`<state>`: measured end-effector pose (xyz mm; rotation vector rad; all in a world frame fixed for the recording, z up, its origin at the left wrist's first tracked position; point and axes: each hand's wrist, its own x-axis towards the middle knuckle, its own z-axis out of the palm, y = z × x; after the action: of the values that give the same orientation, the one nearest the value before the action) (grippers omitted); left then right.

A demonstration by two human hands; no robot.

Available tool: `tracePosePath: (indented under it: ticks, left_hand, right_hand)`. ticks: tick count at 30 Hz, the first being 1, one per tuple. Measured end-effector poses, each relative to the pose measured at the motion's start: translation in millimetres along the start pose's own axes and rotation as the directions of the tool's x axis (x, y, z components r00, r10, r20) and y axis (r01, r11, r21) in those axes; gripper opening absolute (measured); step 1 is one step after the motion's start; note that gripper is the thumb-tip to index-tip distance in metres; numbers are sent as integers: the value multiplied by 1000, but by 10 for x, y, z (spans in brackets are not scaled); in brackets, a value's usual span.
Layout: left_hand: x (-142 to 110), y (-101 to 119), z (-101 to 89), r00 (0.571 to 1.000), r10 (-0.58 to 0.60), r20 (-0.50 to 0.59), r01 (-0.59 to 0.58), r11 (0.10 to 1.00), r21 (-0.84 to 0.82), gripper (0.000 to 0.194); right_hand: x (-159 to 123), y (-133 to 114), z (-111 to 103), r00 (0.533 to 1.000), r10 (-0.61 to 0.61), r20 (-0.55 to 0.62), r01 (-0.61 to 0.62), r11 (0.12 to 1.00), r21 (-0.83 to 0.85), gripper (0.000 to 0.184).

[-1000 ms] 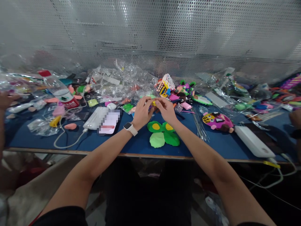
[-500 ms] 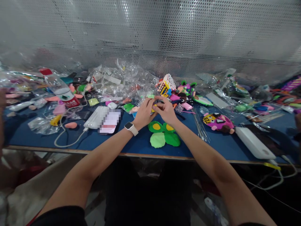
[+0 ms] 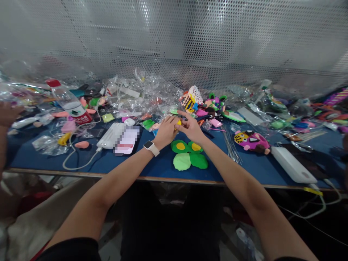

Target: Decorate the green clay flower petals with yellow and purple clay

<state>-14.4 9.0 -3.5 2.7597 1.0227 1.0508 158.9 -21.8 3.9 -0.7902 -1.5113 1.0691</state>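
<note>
Between my two hands is a small piece of yellow clay (image 3: 178,123). My left hand (image 3: 168,129), with a watch (image 3: 151,148) on its wrist, is closed on the clay. My right hand (image 3: 192,129) meets it from the other side, thumb near the clay and index finger stretched out above. Just below them, flat on the table, lies a four-lobed clay shape (image 3: 199,161) in dark and light green, with yellow ovals on its two upper lobes.
A phone (image 3: 127,140) and white power bank (image 3: 112,135) lie left, a bottle (image 3: 73,105) farther back. At right are a pink clay figure (image 3: 252,141), thin wires (image 3: 232,146) and another power bank (image 3: 293,165). Plastic wrappers (image 3: 152,90) line the back. Another person's hand (image 3: 9,114) shows far left.
My right fingers have lifted and spread a little from my left hand, and more of the yellow clay shows. At far left another person's hand has come into view.
</note>
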Motion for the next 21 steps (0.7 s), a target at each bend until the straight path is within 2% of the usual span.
tracePosePath:
  ticks: [3,8,13,15,21]
  left_hand:
    - [10,8,-7,999,24,-29,-26,997,-73,36]
    - [-3,16,-22,997,69,-45,-76,984,-162,49]
    - [8,-23,-60,995,94,-31,-98,975,-198,57]
    - [17,-33,-71,996,88,-31,-92,979,-180,52]
    - [10,-20,-49,996,72,-47,-76,991,-107,21]
  right_hand:
    - [18,17,-31,1000,10,-15,-9,999,39,87]
    - [37,47,-89,992,21,-122,-21,1000,8,79]
    - [31,16,-107,996,23,-91,-28,998,-55,68]
    - [29,9,-98,997,30,-69,-34,998,-60,65]
    - [45,40,-45,999,-2,-41,-3,992,-125,46]
